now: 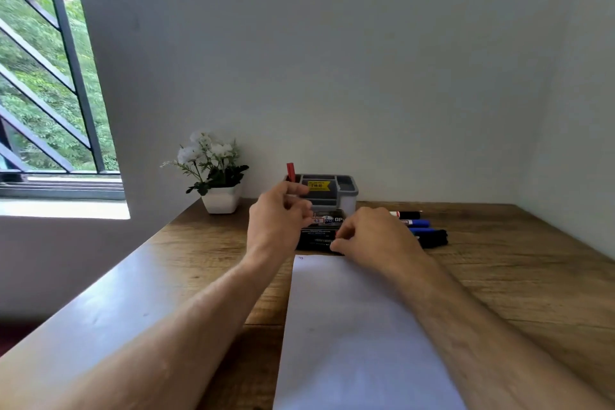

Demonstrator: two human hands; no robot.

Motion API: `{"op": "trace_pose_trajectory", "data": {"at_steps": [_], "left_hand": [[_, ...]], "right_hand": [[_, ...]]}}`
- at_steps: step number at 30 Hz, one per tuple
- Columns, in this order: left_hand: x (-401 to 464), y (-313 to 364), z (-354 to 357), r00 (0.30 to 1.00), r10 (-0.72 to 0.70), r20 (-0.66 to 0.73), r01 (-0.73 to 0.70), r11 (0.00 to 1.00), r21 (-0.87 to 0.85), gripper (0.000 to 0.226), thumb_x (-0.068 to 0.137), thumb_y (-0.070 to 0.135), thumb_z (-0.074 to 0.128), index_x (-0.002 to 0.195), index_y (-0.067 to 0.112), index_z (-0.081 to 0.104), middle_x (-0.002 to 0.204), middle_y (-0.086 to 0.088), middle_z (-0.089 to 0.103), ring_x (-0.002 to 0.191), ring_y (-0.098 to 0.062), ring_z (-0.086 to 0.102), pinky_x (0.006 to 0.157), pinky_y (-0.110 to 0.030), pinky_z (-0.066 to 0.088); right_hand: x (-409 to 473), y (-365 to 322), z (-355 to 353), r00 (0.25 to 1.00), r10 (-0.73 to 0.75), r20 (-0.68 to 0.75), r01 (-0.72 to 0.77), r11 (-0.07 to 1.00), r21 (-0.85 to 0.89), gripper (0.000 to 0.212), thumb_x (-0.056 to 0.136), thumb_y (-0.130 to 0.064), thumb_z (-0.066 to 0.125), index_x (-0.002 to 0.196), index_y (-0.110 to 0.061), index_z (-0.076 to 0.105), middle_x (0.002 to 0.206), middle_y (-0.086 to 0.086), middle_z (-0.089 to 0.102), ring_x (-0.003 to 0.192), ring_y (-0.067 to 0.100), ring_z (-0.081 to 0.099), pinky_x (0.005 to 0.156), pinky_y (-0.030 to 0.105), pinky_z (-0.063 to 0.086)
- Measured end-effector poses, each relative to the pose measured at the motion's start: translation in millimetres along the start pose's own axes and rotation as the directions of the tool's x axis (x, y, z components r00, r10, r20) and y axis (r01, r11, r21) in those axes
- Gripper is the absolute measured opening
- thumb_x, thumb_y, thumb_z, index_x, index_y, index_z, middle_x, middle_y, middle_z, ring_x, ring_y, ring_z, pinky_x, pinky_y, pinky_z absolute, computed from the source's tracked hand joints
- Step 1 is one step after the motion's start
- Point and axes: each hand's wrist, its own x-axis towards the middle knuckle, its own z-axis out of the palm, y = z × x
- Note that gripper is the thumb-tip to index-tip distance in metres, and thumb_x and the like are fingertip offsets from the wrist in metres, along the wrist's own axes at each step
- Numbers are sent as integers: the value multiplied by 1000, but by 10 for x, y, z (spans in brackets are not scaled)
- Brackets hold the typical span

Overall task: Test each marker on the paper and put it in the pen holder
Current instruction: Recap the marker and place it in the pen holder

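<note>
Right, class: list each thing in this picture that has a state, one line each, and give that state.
Pen holder: upright, one red marker standing in it.
Marker box: lying flat, right hand on it.
Loose markers: lying capped on the table.
Paper: flat, tiny mark at its far corner.
Left hand: raised, fingers loosely curled.

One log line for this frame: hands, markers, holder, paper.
left hand: raised, empty | right hand: on black box | red marker: in pen holder | paper: tiny mark

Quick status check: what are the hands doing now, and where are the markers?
Left hand raised by pen holder, holding nothing visible. Right hand on black marker box. Red marker in holder; others lying right. Paper unobstructed.
</note>
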Motion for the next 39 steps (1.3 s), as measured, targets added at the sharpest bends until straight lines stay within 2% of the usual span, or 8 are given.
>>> {"op": "trace_pose_trajectory", "data": {"at_steps": [8, 17, 23, 27, 29, 32, 35, 39], "left_hand": [[48, -132, -63, 999, -47, -8, 47, 996, -78, 15, 90, 8, 71, 97, 21, 70, 91, -1, 75, 82, -10, 74, 75, -30, 62], [-38, -20, -102, 996, 29, -80, -43, 983, -178, 15, 91, 7, 69, 98, 19, 68, 90, -3, 74, 80, -13, 73, 72, -24, 58], [-105, 33, -89, 982, 105, -156, -137, 967, -215, 17, 92, 8, 68, 96, 24, 66, 91, -2, 73, 84, -14, 72, 75, -23, 58], [-117, 32, -52, 977, 150, -148, -162, 984, -71, 12, 96, 18, 62, 104, 25, 67, 93, 8, 69, 80, 0, 63, 69, -15, 49], [-123, -1, -28, 996, 94, 3, -94, 994, -54, 16, 99, 26, 58, 111, 24, 67, 97, 8, 68, 85, 0, 62, 71, -17, 51], [-148, -45, 15, 980, 7, 200, 3, 999, -50, 22, 99, 37, 55, 104, 24, 72, 93, 3, 72, 86, -9, 64, 81, -31, 55], [-141, -45, 28, 964, -60, 260, 110, 977, -182, 21, 98, 30, 58, 100, 16, 74, 91, -7, 74, 83, -15, 68, 79, -29, 58], [-120, -3, -46, 935, -113, 336, 248, 885, -394, 13, 93, 10, 63, 104, 8, 71, 87, -10, 72, 76, -15, 70, 72, -26, 59]], "right_hand": [[81, 46, 104, 1000, 6, 14, -5, 996, -86, 17, 86, -34, 72, 101, -28, 73, 104, -3, 71, 95, 15, 64, 91, 41, 55], [21, 79, -18, 999, -29, -37, 31, 998, 57, 8, 80, -28, 74, 82, -30, 67, 88, -8, 68, 82, 8, 62, 78, 30, 55], [42, 103, -1, 994, -60, -94, 87, 945, 316, 24, 88, -21, 70, 110, -27, 66, 89, -10, 61, 81, 5, 59, 66, 19, 46], [73, 54, 2, 997, 57, -54, -5, 733, 680, 18, 93, -19, 66, 111, -15, 66, 84, 0, 67, 67, 11, 64, 53, 23, 51], [63, 11, -27, 997, 77, 19, -55, 508, 860, 12, 94, -17, 66, 104, -11, 67, 82, 9, 69, 59, 16, 64, 52, 30, 54], [30, -30, -75, 996, 73, 44, -61, 262, 963, 6, 95, -14, 65, 98, -10, 66, 68, 5, 61, 53, 17, 63, 47, 28, 54], [-2, -29, -122, 996, 79, 52, -62, 140, 988, 3, 95, -13, 64, 97, -12, 65, 64, 6, 62, 53, 19, 67, 43, 25, 53], [-19, -1, -167, 996, 52, 67, -71, 85, 994, 6, 93, -12, 65, 98, -14, 67, 72, 9, 69, 58, 22, 71, 43, 24, 53]]}}
